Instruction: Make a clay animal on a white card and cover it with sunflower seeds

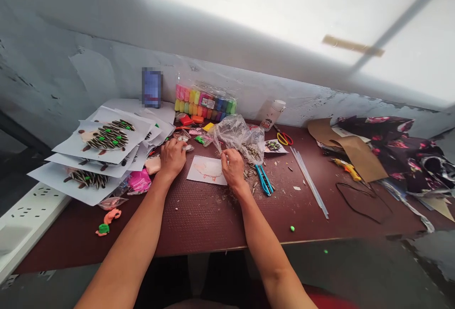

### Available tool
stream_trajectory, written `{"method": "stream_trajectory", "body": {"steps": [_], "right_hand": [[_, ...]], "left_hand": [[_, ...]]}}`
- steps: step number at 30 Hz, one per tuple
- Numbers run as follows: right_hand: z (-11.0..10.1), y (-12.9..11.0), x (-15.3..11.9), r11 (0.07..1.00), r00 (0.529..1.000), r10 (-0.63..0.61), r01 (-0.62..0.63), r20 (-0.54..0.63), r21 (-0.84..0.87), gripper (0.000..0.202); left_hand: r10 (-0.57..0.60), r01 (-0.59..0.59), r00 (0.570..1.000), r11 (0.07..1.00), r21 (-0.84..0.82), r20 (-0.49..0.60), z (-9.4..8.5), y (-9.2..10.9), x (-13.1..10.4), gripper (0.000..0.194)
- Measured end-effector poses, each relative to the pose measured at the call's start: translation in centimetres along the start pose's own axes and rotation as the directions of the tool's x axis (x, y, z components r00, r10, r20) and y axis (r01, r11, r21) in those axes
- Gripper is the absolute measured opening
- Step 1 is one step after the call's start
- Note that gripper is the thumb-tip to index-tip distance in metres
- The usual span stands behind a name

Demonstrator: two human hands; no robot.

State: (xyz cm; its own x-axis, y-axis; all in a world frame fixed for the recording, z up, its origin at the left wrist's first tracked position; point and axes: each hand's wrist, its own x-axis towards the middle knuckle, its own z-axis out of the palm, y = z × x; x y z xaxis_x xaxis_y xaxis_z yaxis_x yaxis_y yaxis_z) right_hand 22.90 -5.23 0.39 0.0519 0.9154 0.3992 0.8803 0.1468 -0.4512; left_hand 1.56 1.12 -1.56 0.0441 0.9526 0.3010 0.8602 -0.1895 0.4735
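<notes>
Clear plastic bag, head view: crumpled, mouth toward the right, striped seeds inside and spilling at its near side. It lies mid-desk, just beyond the right hand, whose thumb and fingers are drawn together on a pulled-down fold of it.

Left hand half-curled, palm down, just beside a small clear packet; cannot tell whether its fingers grip anything. Between the hands, a white card with an outlined animal, short legs sketched below; the right hand covers its right end.

Labels: multicoloured clay pack against the wall carries a white label with a square code, print too small to read. White bottle bears a small printed figure. Phone blurred out. Bag has faint marks, illegible.

Edges and room: desk shows its maroon surface from the card to the front edge, between the forearms, with crumbs scattered. Left side is hemmed in by stacked sheets bearing seed-covered shapes, a pink packet and a white power strip. Right of the right hand, a blue cutter lies close; farther off, translucent sticks slant toward the front edge, a green blob near that edge. Beyond the sticks: yellow glue gun, brown card pieces, floral cloth.
</notes>
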Motion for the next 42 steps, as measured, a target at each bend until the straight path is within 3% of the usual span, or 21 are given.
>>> {"method": "stream_trajectory", "body": {"steps": [4, 7, 10, 13, 16, 21, 24, 32, 38, 42], "right_hand": [[-0.2, 0.4, 0.1, 0.98, 0.996, 0.073, -0.063, -0.047, 0.187, 0.029], [0.1, 0.2, 0.0, 0.896, 0.992, 0.126, -0.111, -0.007, 0.431, 0.03], [0.6, -0.5, -0.1, 0.749, 0.986, 0.112, -0.166, 0.124, 0.642, 0.032], [0.9, -0.9, -0.2, 0.62, 0.972, 0.106, -0.23, 0.21, 0.75, 0.033], [0.8, -0.7, -0.1, 0.533, 0.961, 0.149, -0.278, 0.235, 0.799, 0.031], [0.4, -0.4, 0.0, 0.549, 0.966, 0.149, -0.26, 0.213, 0.794, 0.029], [0.2, -0.6, 0.0, 0.56, 0.967, 0.153, -0.255, 0.205, 0.788, 0.028], [0.3, -1.2, -0.1, 0.6, 0.975, 0.099, -0.219, 0.2, 0.77, 0.025], [0.1, -2.0, -0.7, 0.743, 0.989, 0.139, -0.073, -0.047, 0.665, 0.014], [0.2, -2.1, -0.9, 0.792, 0.996, 0.085, -0.047, -0.034, 0.609, 0.018]], "left_hand": [[-0.012, -0.012, 0.997, 0.946, -0.324, -0.072, -0.4, 0.2, 0.1, 0.015], [-0.035, 0.057, 0.998, 0.781, -0.622, 0.048, -0.5, 1.1, -0.4, 0.023], [0.038, 0.151, 0.977, 0.563, -0.813, 0.208, -0.6, 2.7, -1.1, 0.041], [0.133, 0.226, 0.94, 0.444, -0.867, 0.314, -1.0, 4.1, -1.7, 0.046], [0.144, 0.3, 0.919, 0.35, -0.887, 0.367, -1.6, 4.7, -2.0, 0.044], [0.114, 0.388, 0.9, 0.234, -0.892, 0.421, -2.0, 4.5, -2.0, 0.042], [0.09, 0.415, 0.895, 0.192, -0.889, 0.437, -1.9, 4.6, -2.0, 0.045], [-0.012, 0.346, 0.938, 0.113, -0.931, 0.347, -1.3, 4.8, -1.7, 0.042], [-0.083, 0.223, 0.974, 0.259, -0.94, 0.209, -0.6, 4.6, -1.6, 0.036], [-0.044, 0.215, 0.976, 0.281, -0.935, 0.211, -0.3, 4.7, -1.7, 0.037]]}}
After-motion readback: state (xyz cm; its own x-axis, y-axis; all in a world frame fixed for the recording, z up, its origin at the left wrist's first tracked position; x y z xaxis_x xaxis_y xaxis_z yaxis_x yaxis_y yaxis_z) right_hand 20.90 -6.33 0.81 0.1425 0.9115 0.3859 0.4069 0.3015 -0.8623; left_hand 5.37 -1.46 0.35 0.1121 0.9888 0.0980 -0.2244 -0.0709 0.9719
